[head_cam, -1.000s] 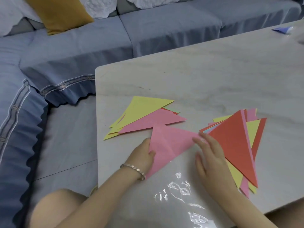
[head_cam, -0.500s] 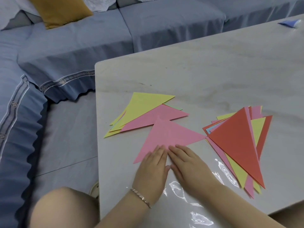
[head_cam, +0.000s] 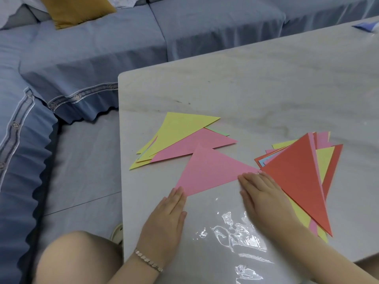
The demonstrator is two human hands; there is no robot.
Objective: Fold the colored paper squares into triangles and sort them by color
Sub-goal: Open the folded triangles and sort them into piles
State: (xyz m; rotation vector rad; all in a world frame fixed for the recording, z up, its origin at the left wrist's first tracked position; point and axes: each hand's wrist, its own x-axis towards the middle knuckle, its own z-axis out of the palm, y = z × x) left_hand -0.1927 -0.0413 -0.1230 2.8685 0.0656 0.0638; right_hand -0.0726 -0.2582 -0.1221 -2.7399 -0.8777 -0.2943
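A pink folded triangle (head_cam: pixel 211 171) lies flat on the grey table (head_cam: pixel 266 89) in front of me. My left hand (head_cam: pixel 166 220) lies flat with straight fingers touching the triangle's lower left corner. My right hand (head_cam: pixel 264 197) lies flat too, its fingertips on the triangle's right corner along the folded edge. Behind it sits a pile with a yellow triangle (head_cam: pixel 180 128) and another pink triangle (head_cam: pixel 196 144) on top. To the right is a mixed stack topped by a red triangle (head_cam: pixel 299 177).
A clear plastic sleeve (head_cam: pixel 238 238) lies on the table near my wrists. A blue paper piece (head_cam: pixel 365 26) sits at the far right corner. The blue sofa (head_cam: pixel 102 48) with a mustard cushion (head_cam: pixel 78 9) wraps round the table's left and back. My knee (head_cam: pixel 75 257) is at lower left.
My hands were together at the middle of the pink triangle's near edge; they have slid apart along it, the left to the left corner, the right to the right corner.
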